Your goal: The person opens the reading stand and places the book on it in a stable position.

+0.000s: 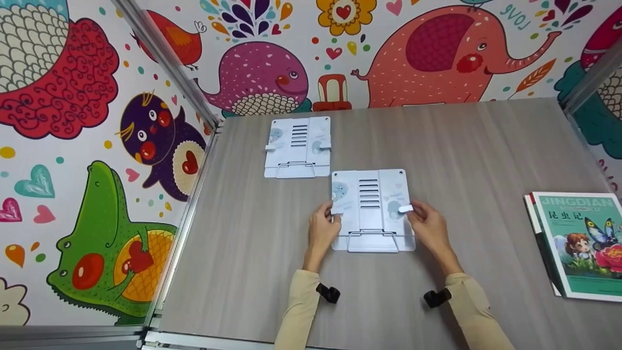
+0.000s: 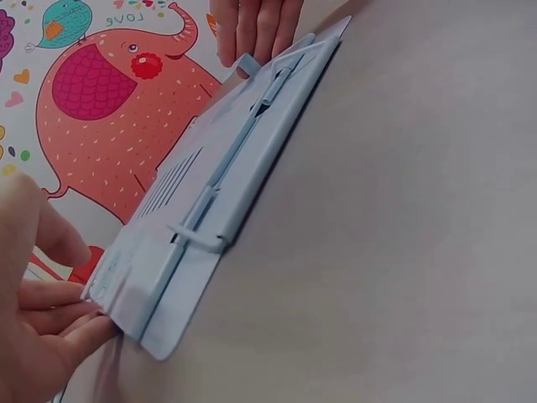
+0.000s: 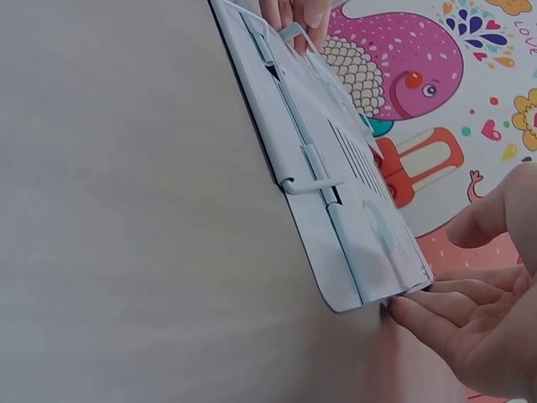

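Observation:
A white metal book stand (image 1: 370, 218) lies flat on the table between my hands, its slotted middle panel and wire foot at the near end facing up. My left hand (image 1: 323, 231) touches its left edge with the fingertips. On the opposite side, the fingers of my right hand (image 1: 430, 226) meet the right edge, just by a small white side tab (image 1: 406, 209). Both wrist views show the fingers low against the stand's side and the thumb held apart from it. A second, matching book stand (image 1: 298, 146) lies farther back to the left.
Books (image 1: 580, 243) with a green top cover are stacked on the table's right side. The wood-grain table (image 1: 233, 272) meets metal frame rails (image 1: 182, 233) and cartoon-printed walls (image 1: 335, 58) at the left and back.

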Available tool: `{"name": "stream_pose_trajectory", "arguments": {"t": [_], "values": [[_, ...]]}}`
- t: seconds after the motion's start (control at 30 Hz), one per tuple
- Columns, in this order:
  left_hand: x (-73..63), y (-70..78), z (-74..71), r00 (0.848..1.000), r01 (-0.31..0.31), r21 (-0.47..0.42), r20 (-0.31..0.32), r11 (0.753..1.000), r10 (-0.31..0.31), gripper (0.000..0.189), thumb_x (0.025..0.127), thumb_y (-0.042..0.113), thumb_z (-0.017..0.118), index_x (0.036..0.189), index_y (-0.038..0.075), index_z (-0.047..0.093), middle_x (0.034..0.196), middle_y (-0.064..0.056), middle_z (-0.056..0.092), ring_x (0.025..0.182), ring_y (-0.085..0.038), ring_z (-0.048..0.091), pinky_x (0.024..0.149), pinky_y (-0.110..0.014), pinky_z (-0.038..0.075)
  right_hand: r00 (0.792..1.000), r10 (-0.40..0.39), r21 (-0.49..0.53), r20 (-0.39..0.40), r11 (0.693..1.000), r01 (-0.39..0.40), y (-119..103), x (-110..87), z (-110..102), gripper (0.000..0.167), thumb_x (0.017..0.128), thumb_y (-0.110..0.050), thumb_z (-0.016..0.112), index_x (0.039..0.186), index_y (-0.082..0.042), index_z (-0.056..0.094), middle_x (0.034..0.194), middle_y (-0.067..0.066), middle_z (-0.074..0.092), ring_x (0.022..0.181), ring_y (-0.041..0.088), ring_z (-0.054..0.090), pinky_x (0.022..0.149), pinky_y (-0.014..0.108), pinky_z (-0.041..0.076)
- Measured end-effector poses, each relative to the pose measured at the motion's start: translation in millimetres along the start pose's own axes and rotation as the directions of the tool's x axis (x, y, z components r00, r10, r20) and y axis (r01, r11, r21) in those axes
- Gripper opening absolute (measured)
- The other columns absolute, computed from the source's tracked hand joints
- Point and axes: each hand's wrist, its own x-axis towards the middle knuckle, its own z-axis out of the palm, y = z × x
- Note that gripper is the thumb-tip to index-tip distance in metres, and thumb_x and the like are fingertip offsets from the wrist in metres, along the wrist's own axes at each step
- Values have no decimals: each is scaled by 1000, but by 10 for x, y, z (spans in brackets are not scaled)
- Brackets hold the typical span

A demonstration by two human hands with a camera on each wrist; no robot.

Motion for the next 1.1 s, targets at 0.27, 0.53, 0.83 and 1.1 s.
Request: {"name": "stream_pose_trajectory", "arguments": {"t": [0.27, 0.53, 0.83, 1.1], "values": [[-40, 75, 86, 1000, -9, -32, 5, 999, 9, 36, 90, 3, 65, 125, -4, 67, 117, -21, 71, 110, -30, 70, 95, -35, 58, 999, 34, -11, -10, 999, -34, 31, -35, -125, 40, 100, -8, 56, 136, 8, 57, 132, 28, 63, 120, 37, 65, 96, 27, 56], [-103, 134, 197, 1000, -27, -32, 2, 999, 27, 36, 92, 4, 64, 128, -4, 65, 123, -20, 69, 114, -31, 69, 97, -37, 57, 998, 58, 17, -19, 998, -58, 91, -61, -217, 41, 100, -8, 56, 138, 8, 55, 135, 28, 62, 123, 37, 63, 95, 19, 54], [-76, 136, 181, 999, 5, -85, 40, 996, -1, 34, 94, 5, 62, 126, -4, 65, 120, -19, 70, 110, -26, 70, 96, -32, 57, 999, 33, 8, -21, 999, -32, 133, -119, -268, 41, 101, -7, 55, 138, 8, 54, 137, 30, 59, 125, 40, 61, 81, -5, 39], [123, 142, 77, 995, 90, -109, 43, 990, -85, 29, 97, 9, 59, 123, -2, 68, 117, -13, 73, 106, -22, 69, 95, -33, 56, 996, 7, -23, -88, 1000, -9, 63, -264, -264, 36, 99, -5, 56, 132, 8, 59, 130, 27, 65, 118, 37, 65, 80, -6, 38]]}}
